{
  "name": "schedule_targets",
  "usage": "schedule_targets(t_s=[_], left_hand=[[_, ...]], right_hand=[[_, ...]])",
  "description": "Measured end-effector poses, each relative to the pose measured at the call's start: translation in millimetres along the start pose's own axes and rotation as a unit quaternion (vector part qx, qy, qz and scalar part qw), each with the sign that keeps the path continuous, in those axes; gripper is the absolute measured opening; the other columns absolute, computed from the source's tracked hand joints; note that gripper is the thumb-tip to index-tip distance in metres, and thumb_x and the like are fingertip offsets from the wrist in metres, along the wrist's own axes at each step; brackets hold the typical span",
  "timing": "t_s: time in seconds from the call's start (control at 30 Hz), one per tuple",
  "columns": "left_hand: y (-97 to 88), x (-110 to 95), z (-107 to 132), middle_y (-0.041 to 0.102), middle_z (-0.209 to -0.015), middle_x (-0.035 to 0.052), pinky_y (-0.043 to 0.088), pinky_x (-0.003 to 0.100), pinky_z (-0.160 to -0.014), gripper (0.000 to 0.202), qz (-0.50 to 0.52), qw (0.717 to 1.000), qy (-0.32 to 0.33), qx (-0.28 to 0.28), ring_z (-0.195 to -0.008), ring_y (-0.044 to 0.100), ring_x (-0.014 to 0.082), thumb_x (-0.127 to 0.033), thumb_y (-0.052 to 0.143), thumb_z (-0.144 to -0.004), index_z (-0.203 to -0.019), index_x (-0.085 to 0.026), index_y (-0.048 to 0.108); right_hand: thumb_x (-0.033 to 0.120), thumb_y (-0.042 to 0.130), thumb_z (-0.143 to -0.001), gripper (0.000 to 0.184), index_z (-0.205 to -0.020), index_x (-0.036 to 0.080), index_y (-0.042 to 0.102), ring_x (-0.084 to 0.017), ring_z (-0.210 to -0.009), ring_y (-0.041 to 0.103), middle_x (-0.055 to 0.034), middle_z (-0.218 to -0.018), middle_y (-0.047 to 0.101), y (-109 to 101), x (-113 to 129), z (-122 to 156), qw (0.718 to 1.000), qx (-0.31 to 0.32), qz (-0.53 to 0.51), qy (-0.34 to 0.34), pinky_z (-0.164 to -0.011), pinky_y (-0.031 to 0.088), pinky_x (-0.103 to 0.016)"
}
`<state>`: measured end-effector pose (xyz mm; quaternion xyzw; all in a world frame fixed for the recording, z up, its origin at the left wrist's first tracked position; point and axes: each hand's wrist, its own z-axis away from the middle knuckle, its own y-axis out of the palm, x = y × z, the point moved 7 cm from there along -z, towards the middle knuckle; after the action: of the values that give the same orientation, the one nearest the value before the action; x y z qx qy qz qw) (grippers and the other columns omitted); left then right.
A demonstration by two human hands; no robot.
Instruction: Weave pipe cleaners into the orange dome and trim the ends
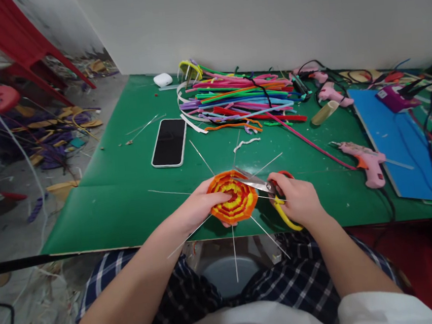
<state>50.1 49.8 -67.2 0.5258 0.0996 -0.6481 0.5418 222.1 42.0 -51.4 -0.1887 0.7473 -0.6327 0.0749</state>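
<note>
My left hand grips a round woven piece in orange, yellow and red rings, thumb on top and fingers beneath. Thin pale wire spokes stick out from it on all sides. In my right hand is a pair of scissors with yellow and red handles. The scissor blades are parted and point left, lying at the upper right rim of the woven piece near a spoke. Both hands are just above the front edge of the green table.
A phone lies beyond my left hand. Behind are bundled coloured pipe cleaners, a yellow piece and a white case. To the right are a pink glue gun, cables and a blue board. A short white pipe cleaner lies ahead.
</note>
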Motion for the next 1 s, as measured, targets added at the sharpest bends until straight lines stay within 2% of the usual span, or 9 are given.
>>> schedule_targets(t_s=[0.13,0.2,0.3,0.4,0.57,0.67,0.83,1.0], left_hand=[[-0.9,1.5,-1.4,0.067,-0.071,0.0071,0.045,0.023,-0.035,0.03,-0.001,1.0,0.001,-0.002,-0.047,0.062,0.0199,-0.014,0.053,-0.072,-0.102,-0.015,0.054],[-1.1,2.0,-1.7,0.067,-0.072,0.0072,0.045,0.023,-0.035,0.03,0.001,1.0,-0.001,-0.006,-0.048,0.062,0.0204,-0.014,0.054,-0.071,-0.101,-0.015,0.055],[-1.0,2.6,-1.5,0.067,-0.072,0.0078,0.046,0.024,-0.034,0.03,0.001,1.0,-0.009,-0.012,-0.047,0.062,0.0203,-0.015,0.054,-0.071,-0.101,-0.014,0.054],[-0.4,1.8,-0.9,0.067,-0.072,0.008,0.046,0.024,-0.034,0.032,0.003,1.0,-0.013,-0.015,-0.045,0.061,0.0198,-0.015,0.055,-0.07,-0.102,-0.013,0.054],[0.6,-1.1,0.1,0.067,-0.071,0.0069,0.045,0.024,-0.034,0.033,0.012,1.0,-0.009,-0.02,-0.045,0.061,0.0194,-0.014,0.055,-0.069,-0.102,-0.013,0.054],[0.7,-1.8,0.2,0.066,-0.07,0.0063,0.045,0.024,-0.034,0.035,0.008,1.0,-0.008,-0.019,-0.045,0.061,0.019,-0.013,0.054,-0.068,-0.103,-0.013,0.053],[-0.4,-1.0,0.0,0.067,-0.068,0.0062,0.045,0.023,-0.033,0.032,0.009,1.0,-0.005,-0.016,-0.044,0.061,0.0193,-0.014,0.053,-0.069,-0.101,-0.013,0.053],[1.1,-2.1,0.7,0.067,-0.067,0.006,0.045,0.023,-0.033,0.031,0.014,1.0,-0.006,-0.012,-0.044,0.061,0.0191,-0.013,0.053,-0.069,-0.1,-0.014,0.053]], right_hand=[[0.02,0.048,-0.071,0.032,-0.103,0.019,0.046,-0.014,-0.06,0.054,-0.0015,-0.076,0.061,4.6,-2.8,-2.3,0.997,0.046,-0.052,0.028,-0.052,0.034,-0.023],[0.023,0.049,-0.072,0.029,-0.101,0.02,0.044,-0.014,-0.063,0.055,-0.0014,-0.078,0.06,4.1,-3.0,-3.9,0.994,0.056,-0.083,0.04,-0.053,0.035,-0.022],[0.033,0.053,-0.072,0.028,-0.096,0.021,0.043,-0.014,-0.058,0.054,0.001,-0.069,0.058,2.9,-3.9,-4.9,0.99,0.064,-0.108,0.063,-0.05,0.034,-0.022],[0.041,0.055,-0.07,0.034,-0.096,0.022,0.043,-0.014,-0.054,0.053,0.0035,-0.061,0.054,3.9,-4.3,-4.3,0.989,0.076,-0.103,0.074,-0.047,0.032,-0.022],[0.049,0.057,-0.067,0.057,-0.112,0.02,0.037,-0.016,-0.057,0.057,0.0024,-0.063,0.057,5.6,-7.3,-3.1,0.988,0.083,-0.09,0.091,-0.049,0.034,-0.023],[0.051,0.056,-0.067,0.06,-0.114,0.02,0.038,-0.017,-0.057,0.058,0.0013,-0.063,0.058,8.1,-9.0,-2.9,0.987,0.092,-0.088,0.097,-0.049,0.035,-0.024],[0.051,0.057,-0.066,0.057,-0.112,0.02,0.04,-0.02,-0.063,0.06,-0.003,-0.072,0.061,10.2,-10.1,-3.4,0.987,0.086,-0.096,0.095,-0.053,0.039,-0.026],[0.043,0.058,-0.067,0.053,-0.111,0.019,0.04,-0.019,-0.061,0.059,-0.0046,-0.076,0.061,9.7,-8.4,-3.3,0.986,0.074,-0.118,0.089,-0.052,0.039,-0.026]])
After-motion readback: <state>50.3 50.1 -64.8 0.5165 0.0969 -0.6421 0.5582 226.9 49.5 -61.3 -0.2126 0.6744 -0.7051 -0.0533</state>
